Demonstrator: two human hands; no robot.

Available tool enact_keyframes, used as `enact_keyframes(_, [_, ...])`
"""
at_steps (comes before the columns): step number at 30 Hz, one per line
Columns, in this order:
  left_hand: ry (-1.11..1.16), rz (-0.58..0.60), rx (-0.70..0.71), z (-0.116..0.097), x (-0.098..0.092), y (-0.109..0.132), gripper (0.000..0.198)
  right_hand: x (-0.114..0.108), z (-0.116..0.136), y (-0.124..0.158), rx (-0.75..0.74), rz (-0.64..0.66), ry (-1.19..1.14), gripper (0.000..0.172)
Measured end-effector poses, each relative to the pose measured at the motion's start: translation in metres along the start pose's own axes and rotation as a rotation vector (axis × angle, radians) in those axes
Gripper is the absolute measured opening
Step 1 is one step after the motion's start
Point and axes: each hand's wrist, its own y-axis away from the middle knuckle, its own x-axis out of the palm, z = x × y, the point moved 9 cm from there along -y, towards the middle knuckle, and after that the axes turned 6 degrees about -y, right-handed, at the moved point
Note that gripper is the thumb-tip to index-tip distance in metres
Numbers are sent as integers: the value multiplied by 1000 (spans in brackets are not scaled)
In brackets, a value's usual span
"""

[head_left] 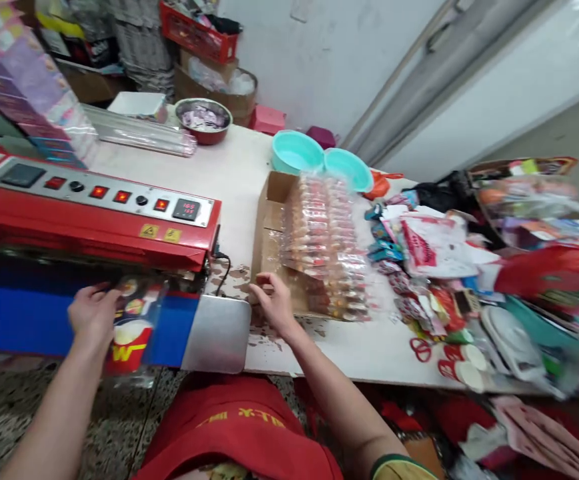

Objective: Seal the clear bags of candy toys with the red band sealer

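In the head view my left hand point(92, 317) pinches the left edge of a clear plastic packet point(132, 330) with a red, yellow and black printed insert. The packet is over the blue conveyor belt point(29, 313) of a red band sealer point(94, 227), below its front edge. My right hand point(275, 303) is at the near left corner of an open cardboard box point(272, 213), fingers curved and apart, with nothing visible in them. Rows of clear-wrapped packets point(319, 233) fill the box's right side. Between the hands lies a flat metal plate point(219, 333) at the belt's end.
Two turquoise basins point(297, 153) and a metal bowl point(203, 120) stand at the back of the white table point(239, 153). Loose wrappers point(434, 247), red scissors point(420, 349) and paper cups point(462, 373) crowd the right. A black cable point(225, 270) hangs beside the sealer.
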Motion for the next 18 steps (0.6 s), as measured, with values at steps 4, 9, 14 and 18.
enact_keyframes(4, [-336,-335,725,-77,-10,75,42,-112,17,8,-255,-78,594,18])
enact_keyframes(9, [-296,423,1359,-147,163,272,31,-171,-6,-16,-239,92,1174,25])
enact_keyframes(14, [-615,788,1551,-174,312,356,44,-178,-33,-37,-210,218,1349,17])
enact_keyframes(18, [-570,741,1491,-209,311,318,24,-187,-1,-48,-351,225,1224,14])
